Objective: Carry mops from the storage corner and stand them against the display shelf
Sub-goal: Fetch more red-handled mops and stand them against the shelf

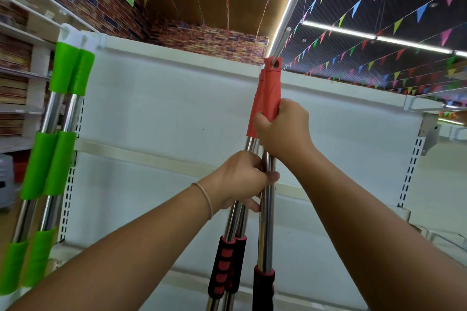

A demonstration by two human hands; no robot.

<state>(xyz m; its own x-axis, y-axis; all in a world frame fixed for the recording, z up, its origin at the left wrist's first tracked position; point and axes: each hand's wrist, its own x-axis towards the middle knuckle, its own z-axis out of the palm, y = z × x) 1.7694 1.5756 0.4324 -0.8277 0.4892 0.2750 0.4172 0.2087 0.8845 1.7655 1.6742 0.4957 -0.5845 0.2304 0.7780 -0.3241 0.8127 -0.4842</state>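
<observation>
Three steel mop poles with red top grips (271, 88) and red-and-black foam sleeves stand bunched upright in front of the white display shelf (164, 113). My right hand (283, 129) is closed around the red top grips. Lower down, my left hand (242, 179) grips the bare steel shafts. Two mops with green grips (63, 118) lean against the shelf's left upright. The mop heads are out of view below.
A longer grey pole with a white T-shaped top (290, 15) rises behind the red grips. Brick-patterned shelving (17, 58) lines the left wall. Slotted shelf uprights (410, 174) stand at the right. Coloured bunting hangs from the ceiling.
</observation>
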